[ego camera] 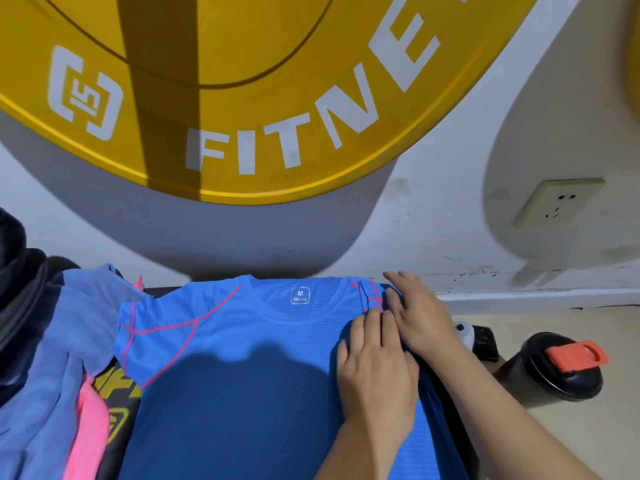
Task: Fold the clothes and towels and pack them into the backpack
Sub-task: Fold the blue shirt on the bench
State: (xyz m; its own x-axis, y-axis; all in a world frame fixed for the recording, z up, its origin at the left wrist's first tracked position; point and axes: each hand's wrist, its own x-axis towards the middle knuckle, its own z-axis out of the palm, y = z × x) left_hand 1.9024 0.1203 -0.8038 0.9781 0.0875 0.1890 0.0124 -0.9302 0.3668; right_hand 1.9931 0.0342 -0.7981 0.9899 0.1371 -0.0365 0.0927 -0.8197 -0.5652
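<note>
A blue T-shirt (242,358) with pink seams lies spread flat on a black surface, collar toward the wall, with an "M" size label at the neck. Its right sleeve is bunched and folded inward at the shoulder. My left hand (377,372) lies flat on the shirt's right side, fingertips on the folded sleeve's pink seam. My right hand (420,317) rests just beyond it, fingers straight, pressing the sleeve at the shirt's right edge. A dark bag (17,292), possibly the backpack, shows at the far left edge.
A lilac-blue garment (65,344) and a pink one (90,434) lie heaped left of the shirt. On the floor at right stand a dark shaker bottle (561,368) with an orange lid and a black flat object (485,341). The wall with a socket (557,202) is close behind.
</note>
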